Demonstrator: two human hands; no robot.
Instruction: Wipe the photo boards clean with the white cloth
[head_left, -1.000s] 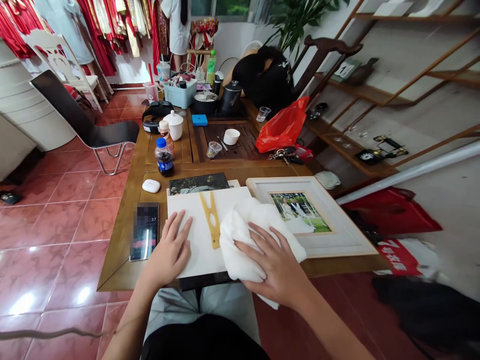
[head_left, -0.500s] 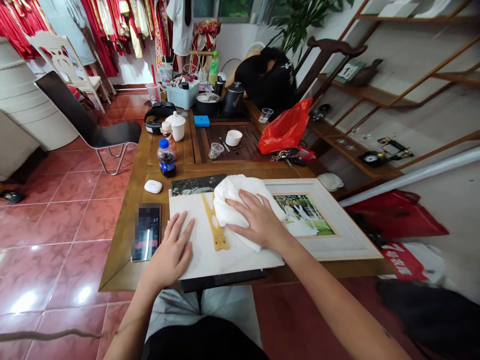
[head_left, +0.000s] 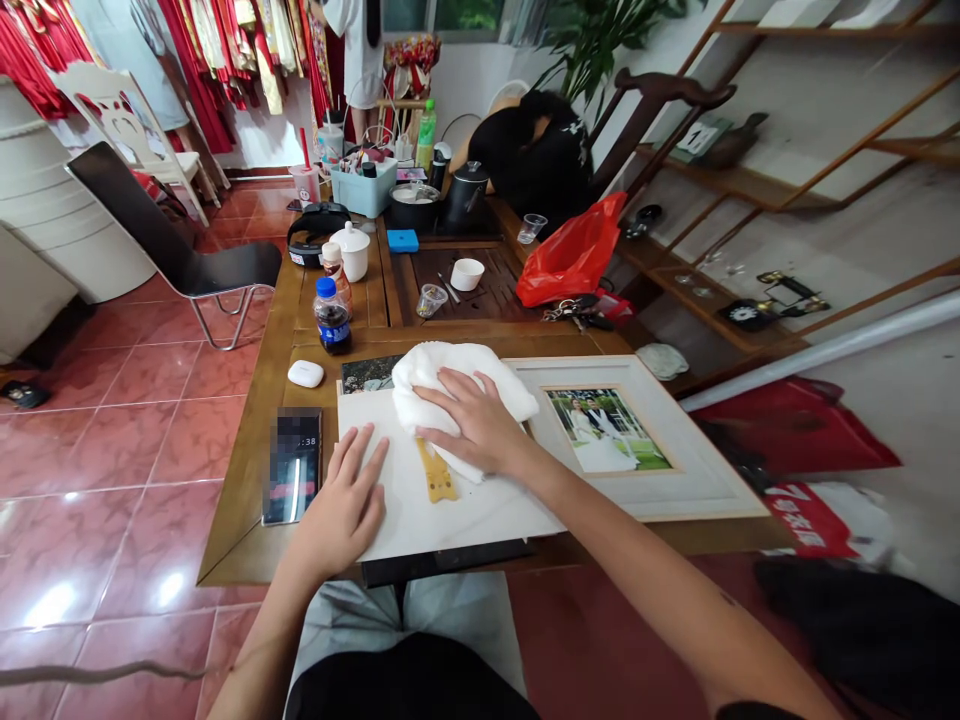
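A white board (head_left: 480, 510) lies on the wooden table's near edge. My left hand (head_left: 341, 510) rests flat on its left part, fingers spread, holding it down. My right hand (head_left: 469, 425) presses a white cloth (head_left: 431, 375) onto the board's far side, fingers spread on top of the cloth. A yellow flat tool (head_left: 437, 482) lies on the board, its upper end covered by the cloth. To the right sits a white picture frame (head_left: 697, 480) with a wedding photo (head_left: 607, 430).
A phone (head_left: 292, 478) and a white earbud case (head_left: 306, 373) lie left of the board. Farther back stand a cola bottle (head_left: 330, 312), a white lidded cup (head_left: 349, 250), a tea tray, a kettle, and a red plastic bag (head_left: 571, 255). A person leans at the table's far end.
My right hand has slid the cloth from the board's near right corner up and left to its far side, over the yellow tool's top. My left hand has stayed in place.
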